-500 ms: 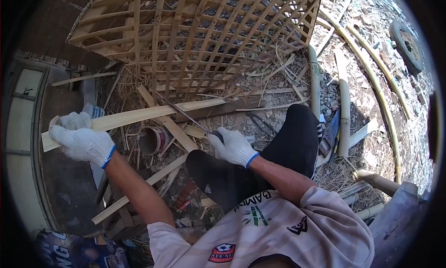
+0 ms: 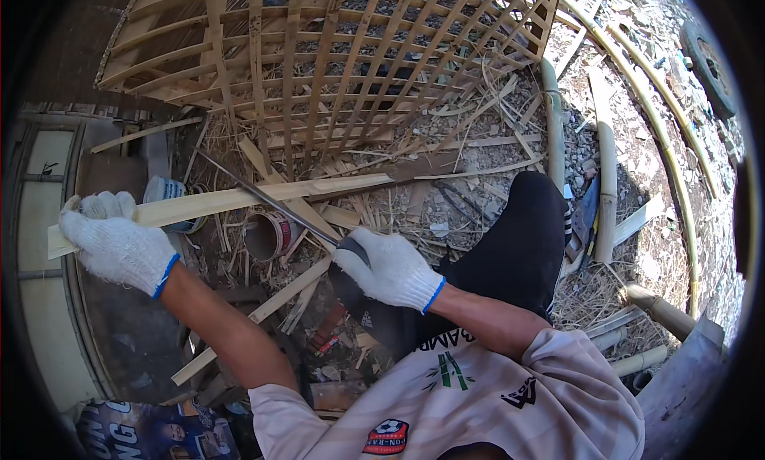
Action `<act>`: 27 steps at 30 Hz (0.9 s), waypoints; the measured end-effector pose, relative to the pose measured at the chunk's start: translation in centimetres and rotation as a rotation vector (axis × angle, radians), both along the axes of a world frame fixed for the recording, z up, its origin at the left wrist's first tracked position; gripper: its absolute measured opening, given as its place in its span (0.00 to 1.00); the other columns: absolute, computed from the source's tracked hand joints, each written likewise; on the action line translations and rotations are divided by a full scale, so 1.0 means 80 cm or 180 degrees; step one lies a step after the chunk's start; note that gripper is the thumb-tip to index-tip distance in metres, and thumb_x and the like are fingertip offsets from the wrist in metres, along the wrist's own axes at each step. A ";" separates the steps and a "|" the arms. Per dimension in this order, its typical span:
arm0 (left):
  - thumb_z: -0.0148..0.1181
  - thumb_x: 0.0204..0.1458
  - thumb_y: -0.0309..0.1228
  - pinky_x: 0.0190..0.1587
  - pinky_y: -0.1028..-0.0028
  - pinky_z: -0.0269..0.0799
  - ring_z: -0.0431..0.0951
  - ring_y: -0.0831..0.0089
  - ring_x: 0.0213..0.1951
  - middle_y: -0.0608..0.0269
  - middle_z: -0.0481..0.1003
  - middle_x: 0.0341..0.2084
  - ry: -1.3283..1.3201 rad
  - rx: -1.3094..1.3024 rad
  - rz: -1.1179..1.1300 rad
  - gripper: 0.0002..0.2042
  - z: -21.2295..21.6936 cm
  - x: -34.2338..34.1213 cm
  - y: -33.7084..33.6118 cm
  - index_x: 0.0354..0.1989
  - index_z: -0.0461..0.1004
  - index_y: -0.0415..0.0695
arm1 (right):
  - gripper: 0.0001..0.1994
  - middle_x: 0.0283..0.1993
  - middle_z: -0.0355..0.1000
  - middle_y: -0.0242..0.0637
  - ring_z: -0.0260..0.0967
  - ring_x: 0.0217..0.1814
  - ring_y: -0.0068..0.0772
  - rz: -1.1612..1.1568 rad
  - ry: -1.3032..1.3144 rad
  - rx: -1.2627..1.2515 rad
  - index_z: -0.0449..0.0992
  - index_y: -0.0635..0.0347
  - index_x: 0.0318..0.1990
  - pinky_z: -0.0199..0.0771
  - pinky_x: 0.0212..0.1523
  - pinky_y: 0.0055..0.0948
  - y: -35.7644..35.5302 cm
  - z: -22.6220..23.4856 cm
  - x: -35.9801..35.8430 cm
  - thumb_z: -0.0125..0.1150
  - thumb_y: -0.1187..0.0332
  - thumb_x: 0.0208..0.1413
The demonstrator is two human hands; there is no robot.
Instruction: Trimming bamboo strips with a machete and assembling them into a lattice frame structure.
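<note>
My left hand (image 2: 119,241), in a white knit glove with a blue cuff, is closed round the near-left end of a long, pale bamboo strip (image 2: 191,206). The strip stretches to the right and rests over darker wood at its far end. In my right hand (image 2: 389,270), gloved alike, is the dark handle of a long, narrow-bladed knife (image 2: 296,219). Its blade slants up and left, crossing the strip near its middle; whether the edge bites into the strip I cannot tell.
A large woven bamboo lattice (image 2: 319,69) leans at the back. Below the strip lies an open can (image 2: 271,235), and a white bucket (image 2: 165,190) stands behind it. Bamboo poles (image 2: 606,173) and a tire (image 2: 708,71) lie at the right. Shavings and loose strips litter the ground.
The knife has swung left along the strip, its tip now farther left and nearer. My right hand has shifted slightly left and closer; my left hand, still gripping the strip, sits slightly farther left.
</note>
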State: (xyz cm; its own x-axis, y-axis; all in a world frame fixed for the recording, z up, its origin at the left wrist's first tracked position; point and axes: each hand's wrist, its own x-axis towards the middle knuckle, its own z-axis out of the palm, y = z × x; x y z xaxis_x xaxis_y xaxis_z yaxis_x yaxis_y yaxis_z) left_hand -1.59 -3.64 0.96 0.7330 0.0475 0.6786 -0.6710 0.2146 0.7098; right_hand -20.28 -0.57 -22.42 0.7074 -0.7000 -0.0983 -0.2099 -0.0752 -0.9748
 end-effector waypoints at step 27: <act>0.55 0.65 0.43 0.44 0.62 0.84 0.80 0.52 0.47 0.44 0.75 0.48 -0.0124 0.0011 0.0445 0.22 -0.013 0.040 0.053 0.53 0.73 0.34 | 0.23 0.30 0.77 0.60 0.77 0.35 0.68 0.0586 -0.0086 0.0129 0.74 0.64 0.49 0.77 0.41 0.55 -0.011 0.010 -0.001 0.56 0.48 0.67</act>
